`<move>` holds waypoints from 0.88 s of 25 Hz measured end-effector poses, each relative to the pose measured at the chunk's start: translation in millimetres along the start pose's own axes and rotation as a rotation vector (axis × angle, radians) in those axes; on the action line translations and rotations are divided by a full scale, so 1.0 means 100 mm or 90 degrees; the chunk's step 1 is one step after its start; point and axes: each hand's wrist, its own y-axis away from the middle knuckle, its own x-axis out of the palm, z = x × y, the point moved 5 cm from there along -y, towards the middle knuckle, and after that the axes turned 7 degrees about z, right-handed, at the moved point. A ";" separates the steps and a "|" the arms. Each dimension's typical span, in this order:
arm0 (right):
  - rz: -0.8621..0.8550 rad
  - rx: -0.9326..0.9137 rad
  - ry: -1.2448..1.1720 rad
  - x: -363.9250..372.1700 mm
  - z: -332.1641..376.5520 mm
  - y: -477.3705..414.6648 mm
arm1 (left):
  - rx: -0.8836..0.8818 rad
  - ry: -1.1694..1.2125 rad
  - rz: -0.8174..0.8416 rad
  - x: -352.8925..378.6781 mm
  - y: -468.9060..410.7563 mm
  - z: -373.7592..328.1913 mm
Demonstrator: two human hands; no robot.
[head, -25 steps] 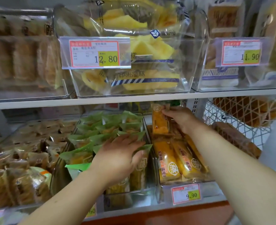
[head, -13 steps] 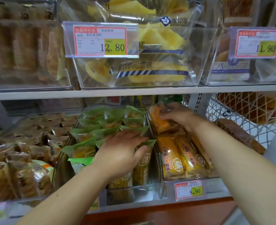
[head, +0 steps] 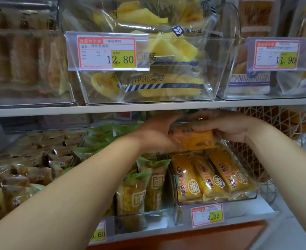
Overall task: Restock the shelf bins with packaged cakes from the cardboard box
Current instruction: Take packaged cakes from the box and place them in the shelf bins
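The left hand [head: 157, 135], having come across from the green-wrapped packs [head: 145, 179], is pressing fairly straight fingers against the orange plastic-wrapped cake pack [head: 197, 139] that the right hand [head: 233, 127] is gripping at the back of the clear plastic bin [head: 254, 194], probably seating it there.

Directly above the 9.90 price tag [head: 207, 214], the left hand [head: 155, 134] and right hand [head: 229, 129] are covering both ends of an orange cake pack [head: 195, 140], and its print is blurring past reading. The left hand's fingertips [head: 172, 119] are smearing, so whether they are curling round the pack is not showing. Left of that tag, the left forearm [head: 67, 195] is cutting across a second price tag [head: 99, 234], leaving only ".60". Far left of it, brown packs [head: 22, 170] are blurring.
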 end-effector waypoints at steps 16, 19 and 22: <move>-0.160 0.068 -0.072 0.02 -0.35 -0.69 | -0.113 -0.074 0.191 0.25 0.62 0.50; -0.157 0.091 -0.053 -0.10 -0.35 -0.64 | -0.103 -0.165 0.213 0.35 0.59 0.55; -0.135 0.145 0.015 -0.03 -0.40 -0.64 | -0.093 -0.199 0.201 0.38 0.58 0.59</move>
